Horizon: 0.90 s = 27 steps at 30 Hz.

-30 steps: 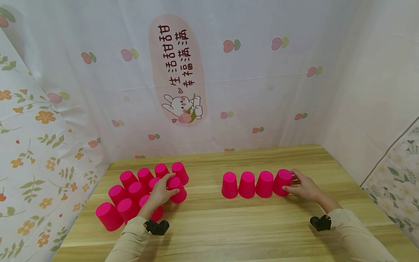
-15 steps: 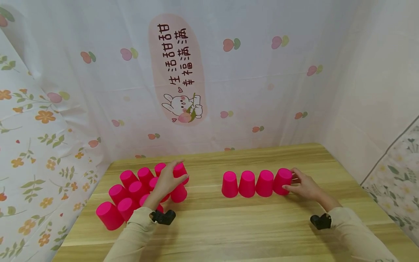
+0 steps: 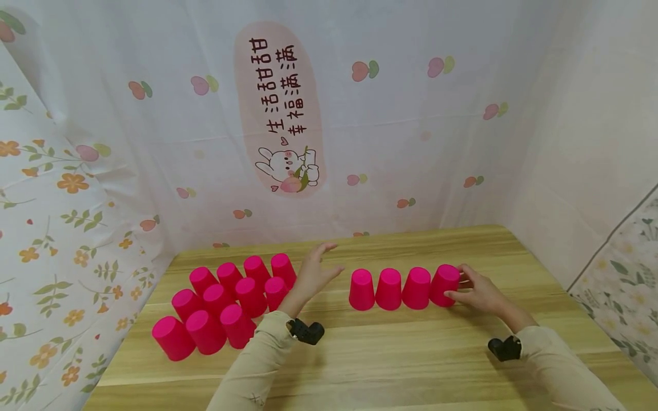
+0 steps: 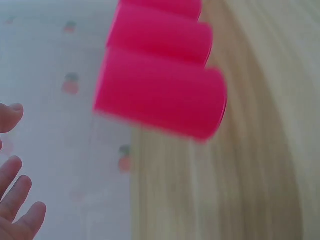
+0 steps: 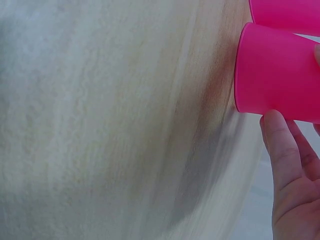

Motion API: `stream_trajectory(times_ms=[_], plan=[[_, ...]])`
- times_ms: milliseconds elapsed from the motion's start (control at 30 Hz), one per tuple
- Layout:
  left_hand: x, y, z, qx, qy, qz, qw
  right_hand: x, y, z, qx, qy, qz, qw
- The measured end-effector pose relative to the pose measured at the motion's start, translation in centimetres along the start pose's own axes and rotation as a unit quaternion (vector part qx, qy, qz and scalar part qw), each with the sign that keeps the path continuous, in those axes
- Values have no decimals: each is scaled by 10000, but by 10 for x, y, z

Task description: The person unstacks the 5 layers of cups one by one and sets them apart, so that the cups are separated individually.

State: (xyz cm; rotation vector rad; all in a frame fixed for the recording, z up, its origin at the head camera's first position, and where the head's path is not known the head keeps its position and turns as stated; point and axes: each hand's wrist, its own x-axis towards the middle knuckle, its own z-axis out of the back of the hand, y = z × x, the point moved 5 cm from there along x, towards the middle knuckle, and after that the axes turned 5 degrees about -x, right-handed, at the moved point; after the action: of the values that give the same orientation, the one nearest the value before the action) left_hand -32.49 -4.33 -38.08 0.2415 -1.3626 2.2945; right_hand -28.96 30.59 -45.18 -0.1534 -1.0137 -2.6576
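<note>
Four would be the row's count, so I call it several pink cups, upside down and side by side at the right of the table. My right hand holds the row's end cup from its right side, thumb in front and fingers behind; the right wrist view shows fingertips against that cup. My left hand hangs in the gap left of the row, thumb and fingers spread, holding nothing. In the left wrist view its fingers are apart from the nearest cup.
Several more upside-down pink cups stand in rows at the table's left. One of them is partly behind my left wrist. The wooden table ends at a patterned cloth behind.
My left hand has left the cups of the left group and moved right, with nothing in it, toward the row. My right hand stays at the end cup.
</note>
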Motion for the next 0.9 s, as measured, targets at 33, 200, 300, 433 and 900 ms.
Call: stream_trajectory(times_ms=[33,200,300,433,900], plan=[[0,-1,-8,-50,94,47,9999,0,0,0,11,2,-8,10000],[-4,-2,-40,-235,497,180,9983,-1,-1,0,15,31,-59,10000],[-10,0,-54,-229,620,246,9975,0,-2,0,18,36,-67,10000],[-15,7,-64,-333,598,383,9969,0,-3,0,64,37,-68,9999],[-21,17,-64,-497,465,501,9964,0,-3,-1,46,59,-34,10000]])
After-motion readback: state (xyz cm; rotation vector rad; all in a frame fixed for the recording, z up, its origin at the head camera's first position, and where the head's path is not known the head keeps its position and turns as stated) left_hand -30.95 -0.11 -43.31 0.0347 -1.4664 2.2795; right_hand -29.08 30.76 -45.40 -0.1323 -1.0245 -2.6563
